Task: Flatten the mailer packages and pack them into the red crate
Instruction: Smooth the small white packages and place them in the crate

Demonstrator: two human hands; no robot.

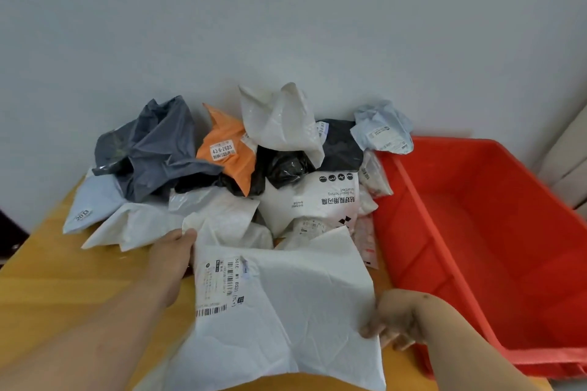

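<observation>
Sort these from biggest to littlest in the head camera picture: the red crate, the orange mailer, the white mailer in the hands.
1. red crate
2. white mailer, though it is nearest the camera, so it may look bigger than it is
3. orange mailer, partly hidden

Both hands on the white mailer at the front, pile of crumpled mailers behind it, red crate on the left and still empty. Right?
One error: the red crate sits on the right, not the left, as the head view shows. The rest holds: left hand and right hand hold the white mailer, the pile of crumpled mailers lies behind it, and the crate looks empty.
</observation>
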